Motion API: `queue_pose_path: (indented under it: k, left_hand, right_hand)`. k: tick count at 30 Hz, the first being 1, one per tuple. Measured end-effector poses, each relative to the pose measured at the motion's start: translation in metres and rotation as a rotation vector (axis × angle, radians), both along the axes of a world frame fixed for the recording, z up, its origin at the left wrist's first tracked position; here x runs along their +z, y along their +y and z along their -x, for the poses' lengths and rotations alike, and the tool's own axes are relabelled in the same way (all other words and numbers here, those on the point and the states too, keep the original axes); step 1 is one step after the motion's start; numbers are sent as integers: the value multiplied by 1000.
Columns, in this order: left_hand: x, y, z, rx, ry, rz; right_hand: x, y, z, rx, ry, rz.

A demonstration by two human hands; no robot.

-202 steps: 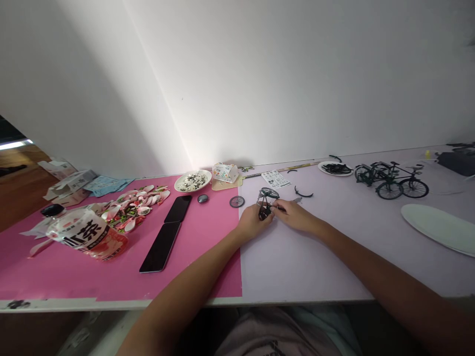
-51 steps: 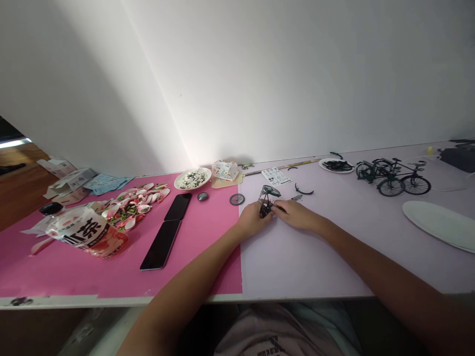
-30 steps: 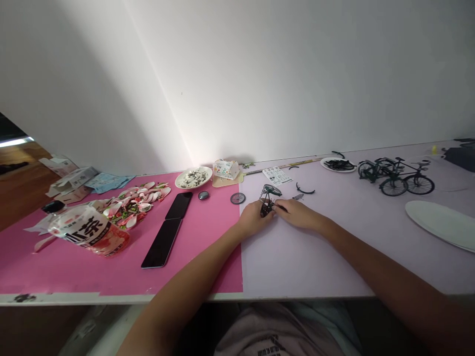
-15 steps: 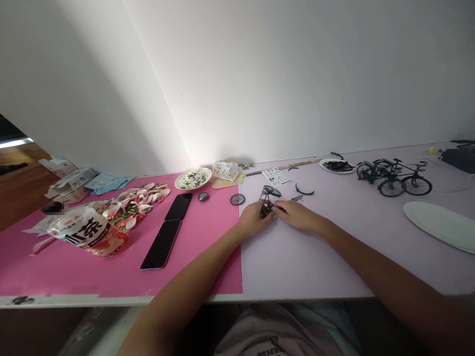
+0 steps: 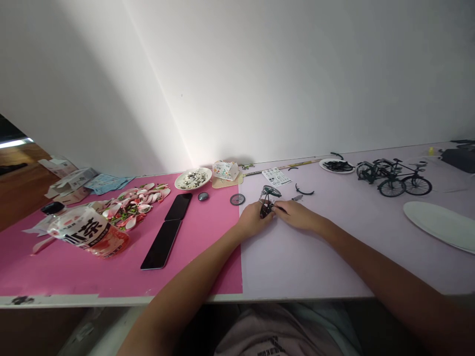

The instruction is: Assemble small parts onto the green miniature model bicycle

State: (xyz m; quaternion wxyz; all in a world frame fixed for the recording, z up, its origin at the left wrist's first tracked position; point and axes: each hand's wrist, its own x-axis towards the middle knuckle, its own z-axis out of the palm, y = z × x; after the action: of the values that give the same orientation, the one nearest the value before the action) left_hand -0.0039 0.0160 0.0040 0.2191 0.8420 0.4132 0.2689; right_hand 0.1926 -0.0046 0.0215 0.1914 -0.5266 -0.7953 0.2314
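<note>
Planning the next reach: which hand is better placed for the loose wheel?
Likely the left hand: the loose wheel lies close beyond it, farther from the right hand. Left holds a partial bicycle, though.

We cannot read the sheet (image 5: 276,176) near the table's (image 5: 315,267) back edge; left hand (image 5: 254,218) partly hides model (image 5: 273,193); dish (image 5: 441,225) cut off at right.

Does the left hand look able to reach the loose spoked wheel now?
Probably yes: nothing seems to stand between the left hand and the loose spoked wheel, though it holds a partial bicycle model.
</note>
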Motion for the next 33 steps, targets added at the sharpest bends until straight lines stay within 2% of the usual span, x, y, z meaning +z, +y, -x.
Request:
queue_pose_path:
  k: [33]
  left_hand:
    - [-3,1,0,6,-5,-7]
  right_hand:
    - [3,-2,1,5,-26,-3]
